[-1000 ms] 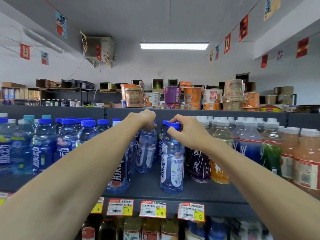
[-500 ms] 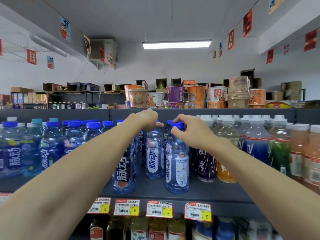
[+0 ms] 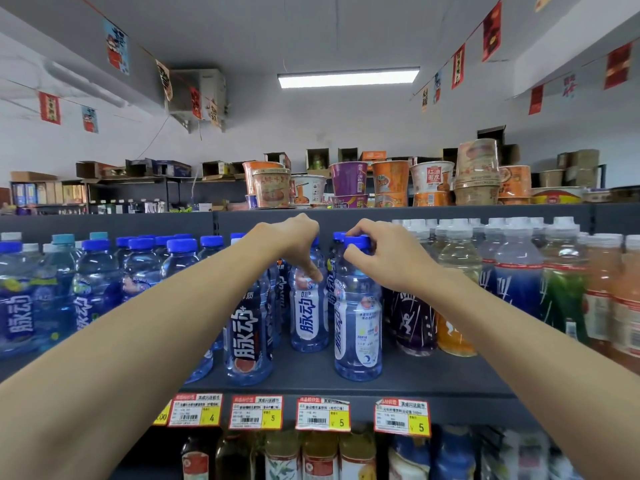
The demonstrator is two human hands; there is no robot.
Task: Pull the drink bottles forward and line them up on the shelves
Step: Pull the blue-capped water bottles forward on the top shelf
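- Blue-capped bottles (image 3: 93,289) are crowding the left part of the shelf (image 3: 433,375) in rows, all upright.
- A dark-label bottle (image 3: 247,341) is standing near the shelf's front edge, partly hidden by the left forearm.
- The left hand (image 3: 294,240) is reaching in over the rear bottle (image 3: 308,313). Its fingers are curling down over the top and its thumb is pointing down along the bottle's shoulder, so it is gripping the bottle from above.
- The rear bottle is standing upright, set back from the front edge, between the dark-label bottle and the front bottle (image 3: 358,323).
- The right hand (image 3: 388,258) is pinching the blue cap (image 3: 356,241) of the front bottle, with fingers curling over the cap's top and the thumb pressing its near side.
- The front bottle is standing upright close to the shelf's edge, just right of the rear bottle and ahead of it.
- A purple bottle (image 3: 414,320) and an orange bottle (image 3: 453,334) are standing just beside it, under the right wrist.
- White-capped bottles (image 3: 519,271) are filling the right end.
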